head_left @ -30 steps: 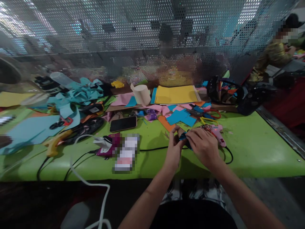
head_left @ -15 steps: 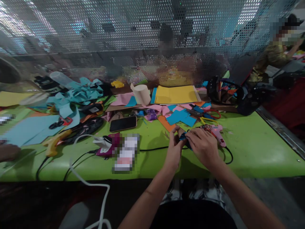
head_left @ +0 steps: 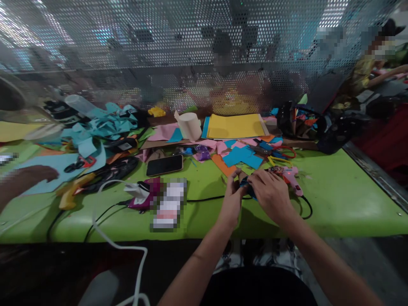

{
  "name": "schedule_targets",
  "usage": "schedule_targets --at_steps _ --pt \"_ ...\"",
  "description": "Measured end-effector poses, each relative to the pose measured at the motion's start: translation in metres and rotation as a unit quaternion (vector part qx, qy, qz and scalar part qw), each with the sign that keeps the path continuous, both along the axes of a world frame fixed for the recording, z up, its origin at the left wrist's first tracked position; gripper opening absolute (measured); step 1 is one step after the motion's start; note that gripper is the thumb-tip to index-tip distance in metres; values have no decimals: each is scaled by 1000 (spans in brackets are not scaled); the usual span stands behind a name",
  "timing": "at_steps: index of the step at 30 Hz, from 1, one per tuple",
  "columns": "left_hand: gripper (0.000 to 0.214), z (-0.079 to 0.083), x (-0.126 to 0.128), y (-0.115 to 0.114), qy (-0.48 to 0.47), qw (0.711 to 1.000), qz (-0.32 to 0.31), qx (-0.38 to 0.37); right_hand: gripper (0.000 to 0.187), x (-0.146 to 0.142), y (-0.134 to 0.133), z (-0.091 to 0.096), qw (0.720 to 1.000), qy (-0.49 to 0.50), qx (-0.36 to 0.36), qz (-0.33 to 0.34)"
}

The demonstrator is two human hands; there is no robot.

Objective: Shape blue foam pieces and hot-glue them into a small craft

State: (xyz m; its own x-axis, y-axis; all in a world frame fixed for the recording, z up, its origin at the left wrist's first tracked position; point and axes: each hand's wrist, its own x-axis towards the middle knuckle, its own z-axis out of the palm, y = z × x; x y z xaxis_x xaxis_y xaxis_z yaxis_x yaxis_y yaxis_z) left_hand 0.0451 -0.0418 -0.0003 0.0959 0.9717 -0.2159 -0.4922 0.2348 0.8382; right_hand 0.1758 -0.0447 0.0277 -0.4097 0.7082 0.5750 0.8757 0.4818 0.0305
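Close together over the green table (head_left: 204, 216), my left hand (head_left: 234, 193) and my right hand (head_left: 270, 191) both have their fingers closed on a small dark-blue piece (head_left: 245, 182). It looks like folded paper, mostly covered by my fingers. A bit of brown shows beside it. Just past my right hand lies a pink glue gun (head_left: 291, 175) with a small red light, its black cord curling toward the front. Blue paper pieces (head_left: 244, 156) and an orange paper strip (head_left: 223, 165) lie beyond my hands, near pliers with red and yellow handles (head_left: 283, 156).
A black phone (head_left: 165, 165), a blurred-out phone (head_left: 168, 204) and a purple power strip (head_left: 146, 199) lie left of my hands. Yellow sheets (head_left: 236, 126) and a white roll (head_left: 190, 126) stand behind. A yellow glue gun (head_left: 72, 193) rests farther left, near another person's hand (head_left: 41, 172).
At the left edge, the other person's hand has moved up and inward over the light-blue paper. My own hands have hardly moved and keep hold of the dark-blue piece.
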Motion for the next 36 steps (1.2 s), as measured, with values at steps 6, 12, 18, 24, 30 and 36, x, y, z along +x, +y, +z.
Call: schedule_targets --at_steps 6,12,18,24,30,36 --pt "56 1 1 1 -11 1000 1 -8 13 0 0 0 1000 4 4 -1" --pt "57 2 0 0 -5 1000 0 -7 14 0 0 -6 1000 21 -4 -3" --pt "58 1 -2 1 -21 1000 5 -2 11 3 -2 1 994 112 -4 12" --pt "57 3 -4 1 17 1000 14 -8 13 10 -3 6 988 154 -17 13" --pt "56 2 -4 0 23 1000 12 -4 13 9 0 5 989 146 -25 9" --pt "54 5 -3 0 26 1000 8 -8 11 9 1 6 991 134 -24 -2"
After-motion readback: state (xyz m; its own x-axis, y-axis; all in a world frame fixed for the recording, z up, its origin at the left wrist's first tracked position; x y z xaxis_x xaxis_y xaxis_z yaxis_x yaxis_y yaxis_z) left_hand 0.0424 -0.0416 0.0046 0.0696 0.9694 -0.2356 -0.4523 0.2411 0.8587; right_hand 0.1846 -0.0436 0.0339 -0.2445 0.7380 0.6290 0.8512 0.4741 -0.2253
